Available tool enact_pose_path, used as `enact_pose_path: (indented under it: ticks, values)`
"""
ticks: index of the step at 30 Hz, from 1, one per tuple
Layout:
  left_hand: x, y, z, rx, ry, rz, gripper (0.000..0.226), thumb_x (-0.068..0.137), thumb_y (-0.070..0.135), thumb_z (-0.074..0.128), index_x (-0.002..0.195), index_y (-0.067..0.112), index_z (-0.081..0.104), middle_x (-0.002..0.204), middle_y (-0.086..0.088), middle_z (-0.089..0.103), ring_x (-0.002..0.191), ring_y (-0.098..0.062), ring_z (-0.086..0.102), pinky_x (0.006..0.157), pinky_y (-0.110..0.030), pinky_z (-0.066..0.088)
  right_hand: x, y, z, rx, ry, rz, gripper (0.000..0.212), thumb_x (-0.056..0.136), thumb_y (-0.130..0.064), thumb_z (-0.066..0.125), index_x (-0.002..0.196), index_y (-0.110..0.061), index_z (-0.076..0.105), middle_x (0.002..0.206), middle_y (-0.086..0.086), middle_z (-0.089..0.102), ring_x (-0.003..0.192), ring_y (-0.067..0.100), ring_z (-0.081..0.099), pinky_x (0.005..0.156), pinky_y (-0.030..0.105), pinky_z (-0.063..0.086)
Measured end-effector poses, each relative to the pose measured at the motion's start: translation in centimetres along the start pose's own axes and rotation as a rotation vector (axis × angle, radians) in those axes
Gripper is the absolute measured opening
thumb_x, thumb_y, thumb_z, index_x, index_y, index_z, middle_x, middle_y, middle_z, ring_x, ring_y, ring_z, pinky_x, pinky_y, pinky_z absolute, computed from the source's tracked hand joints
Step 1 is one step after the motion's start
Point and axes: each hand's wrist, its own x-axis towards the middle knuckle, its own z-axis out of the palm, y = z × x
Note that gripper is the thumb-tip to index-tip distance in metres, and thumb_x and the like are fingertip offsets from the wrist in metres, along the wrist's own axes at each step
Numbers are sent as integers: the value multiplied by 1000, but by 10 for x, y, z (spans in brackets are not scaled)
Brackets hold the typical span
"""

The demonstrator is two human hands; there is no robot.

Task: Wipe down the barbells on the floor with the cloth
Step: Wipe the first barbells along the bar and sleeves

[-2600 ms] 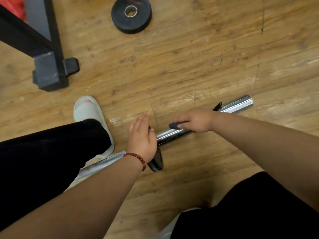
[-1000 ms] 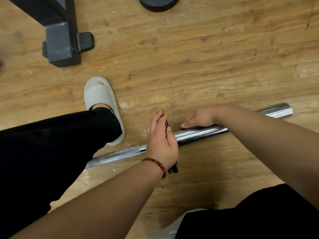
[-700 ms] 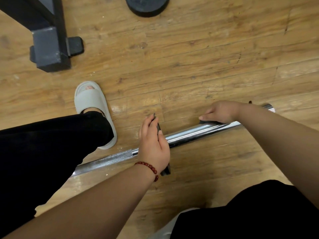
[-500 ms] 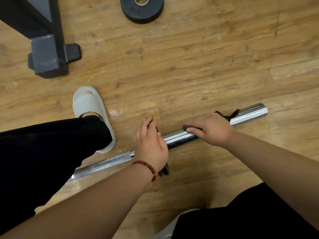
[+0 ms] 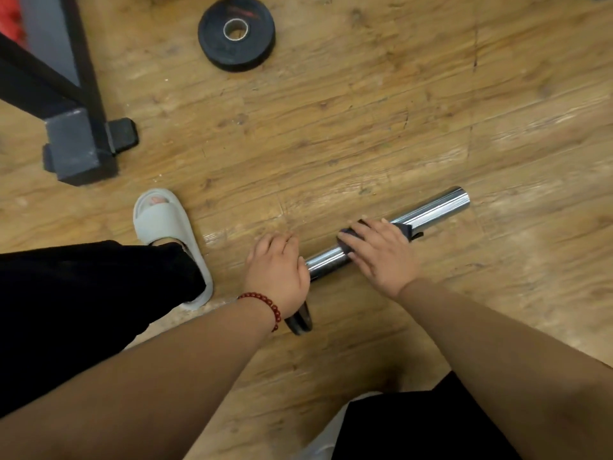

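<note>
Because the barbell (image 5: 431,210), lying on the floor (image 5: 331,127), looks heavy, stiff and slick enough to roll, the left hand (image 5: 277,272) curls over its collar (image 5: 300,322) while the right hand (image 5: 378,252), nearly flat, presses the soft cloth (image 5: 345,240) onto it.

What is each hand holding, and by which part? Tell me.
Left hand grips the barbell at its black collar. Right hand only presses the dark cloth flat onto the chrome sleeve.
</note>
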Motion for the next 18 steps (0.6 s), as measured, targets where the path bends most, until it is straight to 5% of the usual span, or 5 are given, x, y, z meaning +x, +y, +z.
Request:
enact_pose_path:
  ticks: [4, 6, 9, 11, 18]
  values:
    - [8, -3, -3, -36, 2, -1, 46, 99, 24, 32, 142, 9, 39, 143, -4, 43, 133, -22, 29, 114, -33, 18, 8, -2, -1, 164, 163, 735, 47, 100, -36, 27, 139, -21, 49, 152, 9, 35, 143, 34, 19, 116, 45, 7]
    - [13, -7, -4, -48, 7, 5, 46, 99, 22, 33, 142, 9, 40, 142, -5, 44, 132, -22, 31, 112, -31, 18, 12, -43, 9, 200, 161, 651, 46, 99, -34, 28, 139, -23, 48, 154, 5, 32, 144, 35, 13, 116, 51, 6]
    - [20, -12, -8, -79, -2, -2, 46, 99, 20, 34, 142, 9, 40, 143, -7, 44, 133, -23, 31, 112, -30, 18, -4, -67, 30, 38, 20, 18, 48, 94, -33, 34, 142, -28, 38, 151, 2, 37, 142, 30, 21, 114, 51, 16]
    - [25, -14, -11, -101, -1, -4, 44, 99, 19, 33, 141, 8, 42, 142, -8, 45, 133, -23, 32, 111, -28, 19, 1, -44, 27, 14, 11, -130, 48, 94, -33, 37, 142, -28, 36, 149, 2, 41, 139, 27, 27, 113, 44, 18]
    - [25, -21, -10, -204, 33, 18, 42, 99, 18, 32, 138, 8, 47, 139, -7, 48, 131, -22, 35, 110, -26, 20, 27, -47, 10, 173, 133, 588, 43, 96, -30, 33, 133, -22, 54, 149, 5, 41, 142, 34, 18, 115, 52, 9]
